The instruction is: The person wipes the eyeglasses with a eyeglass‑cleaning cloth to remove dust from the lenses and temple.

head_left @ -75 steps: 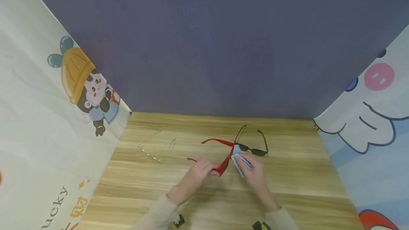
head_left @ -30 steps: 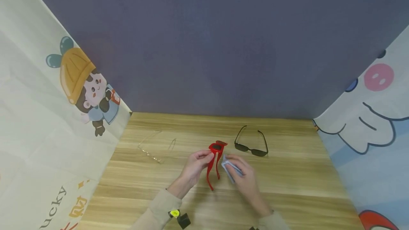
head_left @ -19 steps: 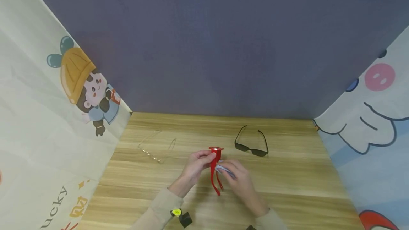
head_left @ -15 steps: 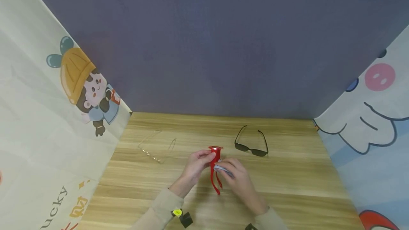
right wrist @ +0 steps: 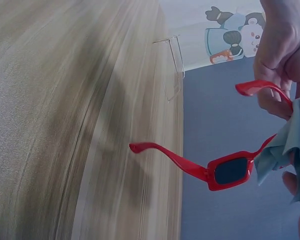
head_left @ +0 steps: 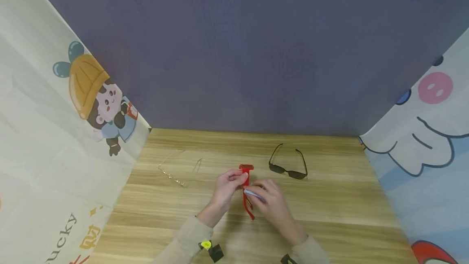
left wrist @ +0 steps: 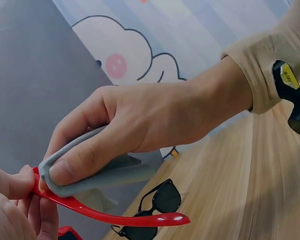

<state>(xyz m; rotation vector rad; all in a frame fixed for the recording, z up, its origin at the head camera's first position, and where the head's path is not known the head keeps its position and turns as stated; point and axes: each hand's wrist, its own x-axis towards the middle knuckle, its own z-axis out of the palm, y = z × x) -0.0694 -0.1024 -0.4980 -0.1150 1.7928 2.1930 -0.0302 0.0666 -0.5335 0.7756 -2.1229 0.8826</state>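
Note:
My left hand (head_left: 224,190) grips the red sunglasses (right wrist: 190,167) near one hinge, holding them above the table with both arms pointing toward me. In my right hand (head_left: 274,202) a folded light blue cloth (left wrist: 125,176) is pinched around one red arm, close beside the left fingertips. The right wrist view shows one dark rectangular lens with its red rim bare; the cloth and the fingers cover the other side of the frame.
Black sunglasses (head_left: 296,175) rest on the wooden table (head_left: 329,215) at the back right, arms unfolded. Thin metal-framed glasses (head_left: 170,176) lie at the left. A dark wall panel (head_left: 234,52) rises behind the table, with printed curtains (head_left: 36,133) at both sides.
The red sunglasses have turned so their arms point toward me instead of left. My right hand has carried the cloth left, from the front of the frame onto an arm.

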